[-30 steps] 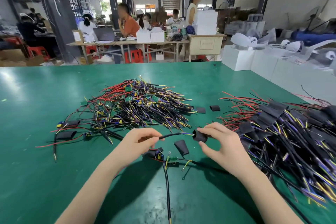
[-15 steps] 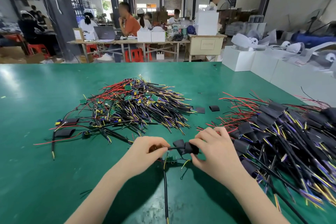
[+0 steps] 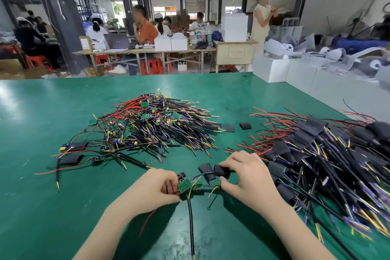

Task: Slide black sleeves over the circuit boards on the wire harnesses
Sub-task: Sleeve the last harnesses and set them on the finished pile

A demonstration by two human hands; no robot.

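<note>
Change since half a second ago: hands have pulled apart. Then both were bunched together over the black flexible tube sleeve [image 3: 221, 170] at the wire tips; now the left hand [image 3: 155, 189] sits lower and nearer the body, pinching the edge of a small green circuit board [image 3: 184, 185], fingers curled on it. The right hand [image 3: 244, 177] grips the sleeve between thumb and fingers, and thin purple and yellow wires [image 3: 203, 175] run out of the sleeve's left mouth toward the board. So the sleeve looks threaded onto the leads, but not yet over the board: the board is fully bare, a short gap left of the sleeve.

A second loose black sleeve [image 3: 207, 172] lies on the green table mat [image 3: 63, 207] just behind the held one. A second small green board [image 3: 197, 187] sits just right of the pinched one, which harness it belongs to I cannot tell.

Unsleeved harness pile [image 3: 152, 124] is at centre-left, finished sleeved pile [image 3: 316, 154] at right.

Judgement: threading done, next is drawing the sleeve left along the wires over the board. Risk is the sleeve mouth catching on board corners or components.
</note>
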